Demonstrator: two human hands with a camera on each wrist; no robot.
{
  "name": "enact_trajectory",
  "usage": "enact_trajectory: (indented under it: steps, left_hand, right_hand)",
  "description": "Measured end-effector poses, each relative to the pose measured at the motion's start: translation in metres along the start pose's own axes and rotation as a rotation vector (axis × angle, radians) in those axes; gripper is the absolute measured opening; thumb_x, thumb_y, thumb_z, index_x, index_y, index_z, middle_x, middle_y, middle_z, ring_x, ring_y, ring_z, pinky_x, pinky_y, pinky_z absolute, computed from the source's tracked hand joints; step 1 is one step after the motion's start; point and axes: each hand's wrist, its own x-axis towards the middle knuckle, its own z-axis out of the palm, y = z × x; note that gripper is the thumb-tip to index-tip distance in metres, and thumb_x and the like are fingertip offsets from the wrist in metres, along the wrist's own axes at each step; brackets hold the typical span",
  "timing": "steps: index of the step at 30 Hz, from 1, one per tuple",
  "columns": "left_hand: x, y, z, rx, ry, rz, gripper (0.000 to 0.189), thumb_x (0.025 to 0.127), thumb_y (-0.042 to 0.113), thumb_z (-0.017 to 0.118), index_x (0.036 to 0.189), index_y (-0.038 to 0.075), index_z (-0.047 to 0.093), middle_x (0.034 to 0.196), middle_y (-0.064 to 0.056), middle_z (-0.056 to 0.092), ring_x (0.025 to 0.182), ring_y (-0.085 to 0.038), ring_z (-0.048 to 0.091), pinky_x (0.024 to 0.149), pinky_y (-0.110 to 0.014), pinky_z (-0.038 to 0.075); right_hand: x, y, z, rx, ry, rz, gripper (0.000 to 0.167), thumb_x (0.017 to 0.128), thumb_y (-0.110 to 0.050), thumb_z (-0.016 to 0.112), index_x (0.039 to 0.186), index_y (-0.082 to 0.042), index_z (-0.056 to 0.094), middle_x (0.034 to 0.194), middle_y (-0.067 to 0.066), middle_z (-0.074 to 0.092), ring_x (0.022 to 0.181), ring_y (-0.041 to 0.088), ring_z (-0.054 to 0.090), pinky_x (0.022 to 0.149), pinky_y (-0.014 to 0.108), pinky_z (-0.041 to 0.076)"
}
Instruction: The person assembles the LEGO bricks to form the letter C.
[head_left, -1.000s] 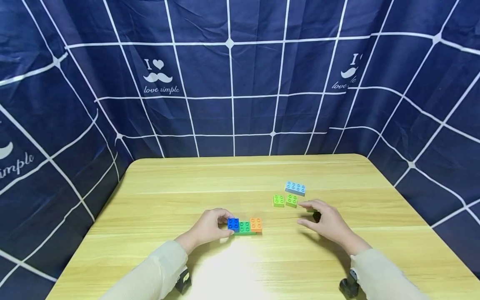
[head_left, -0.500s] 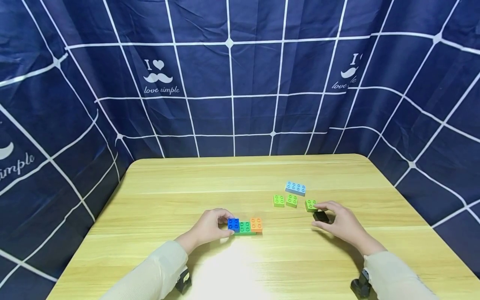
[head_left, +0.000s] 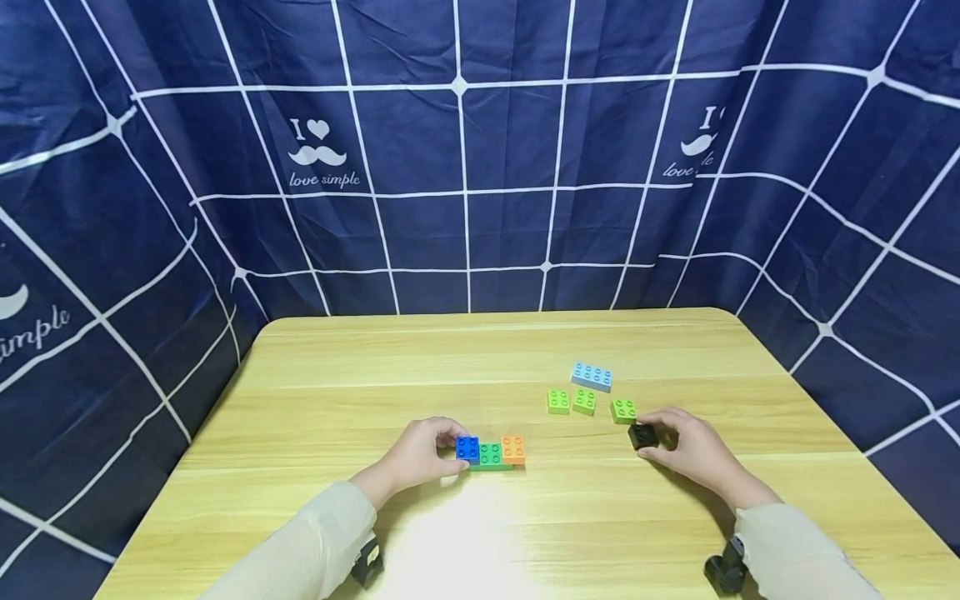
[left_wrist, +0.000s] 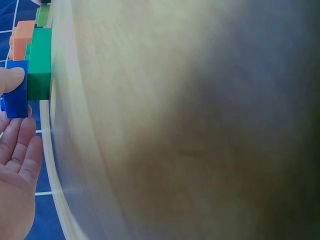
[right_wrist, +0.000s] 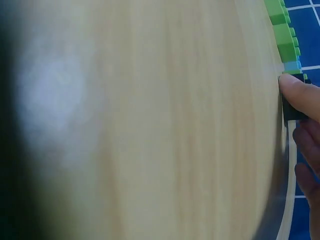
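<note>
1. Fingers (left_wrist: 12, 77) of the left hand (head_left: 414, 457) gripped a dark-blue sq. plastic brick (head_left: 467, 450) w/ 4 studs, thumb on near side, others on far side.
2. Dark-blue one sat on L end of a green rect. plastic brick (head_left: 490, 454), overhanging slightly; an orange sq. plastic brick (head_left: 513, 449) sat on R end, also overhanging. Green studs showed btwn.
3. The right hand (head_left: 693, 450) pinched a black sq. plastic brick (head_left: 642, 436) btwn thumb & fingers, low over the wooden table (head_left: 420, 367); couldn't tell if its base touched.
4. A lime-green sq. plastic brick (head_left: 623, 411) lay just beyond the black one; contact unclear.
5. Left of that: a second lime brick (head_left: 584, 402), then a third lime brick (head_left: 557, 402), small gap btwn.
6. A light-blue rect. plastic brick (head_left: 592, 377) w/ 8 studs lay just behind the second lime one.
7. Navy cloth (head_left: 510, 142) w/ white grid lines hung behind table.
</note>
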Motion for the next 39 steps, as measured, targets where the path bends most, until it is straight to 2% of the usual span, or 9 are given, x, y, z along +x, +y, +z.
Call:
enact_trajectory:
  steps: [5,11,17,23,32,39]
  left_hand:
    - [0.0,0.0,0.0,0.001,0.002,0.003,0.027,0.076,0.01,0.079,0.1,0.008,0.068,0.094,0.005,0.064,0.087,-0.014,0.06,0.079,-0.027,0.052]
    - [0.0,-0.001,0.001,-0.007,0.0,0.001,0.027,0.076,0.01,0.079,0.1,0.008,0.067,0.094,0.005,0.064,0.087,-0.014,0.06,0.08,-0.027,0.052]
    - [0.0,0.0,0.001,-0.012,-0.002,0.008,0.026,0.076,0.01,0.078,0.1,0.007,0.067,0.094,0.004,0.064,0.087,-0.014,0.06,0.08,-0.027,0.052]
    - [0.001,0.0,0.001,-0.002,0.004,0.015,0.026,0.076,0.01,0.079,0.1,0.007,0.067,0.094,0.005,0.063,0.086,-0.014,0.059,0.078,-0.027,0.052]
    - [0.001,-0.001,0.001,0.003,0.003,0.023,0.027,0.076,0.01,0.079,0.1,0.007,0.067,0.093,0.005,0.063,0.085,-0.014,0.059,0.077,-0.027,0.052]
    - [0.002,0.0,0.001,-0.004,0.003,0.023,0.027,0.076,0.01,0.079,0.1,0.006,0.067,0.094,0.004,0.063,0.086,-0.014,0.059,0.078,-0.027,0.052]
  right_hand:
    - [0.0,-0.001,0.001,-0.002,-0.027,0.03,0.041,0.069,-0.02,0.086,0.105,-0.009,0.07,0.096,0.0,0.065,0.082,0.018,0.061,0.072,0.042,0.05]
    - [0.004,-0.01,0.004,0.031,-0.045,0.03,0.04,0.069,-0.025,0.085,0.104,-0.011,0.07,0.097,0.0,0.065,0.083,0.017,0.06,0.071,0.039,0.049]
    - [0.012,-0.03,0.012,0.108,-0.061,-0.003,0.04,0.07,-0.021,0.085,0.106,-0.011,0.07,0.098,-0.002,0.065,0.087,0.017,0.063,0.076,0.04,0.053]
    - [0.024,-0.053,0.019,0.177,-0.08,-0.039,0.04,0.07,-0.024,0.085,0.105,-0.012,0.07,0.096,-0.006,0.065,0.087,0.016,0.063,0.079,0.041,0.054]
    - [0.043,-0.083,0.024,0.221,-0.122,-0.094,0.038,0.074,-0.029,0.082,0.107,-0.013,0.069,0.094,-0.011,0.063,0.087,0.013,0.061,0.082,0.041,0.051]
    - [0.058,-0.108,0.032,0.229,-0.114,-0.165,0.039,0.074,-0.03,0.082,0.106,-0.013,0.069,0.091,-0.012,0.064,0.087,0.014,0.061,0.08,0.042,0.051]
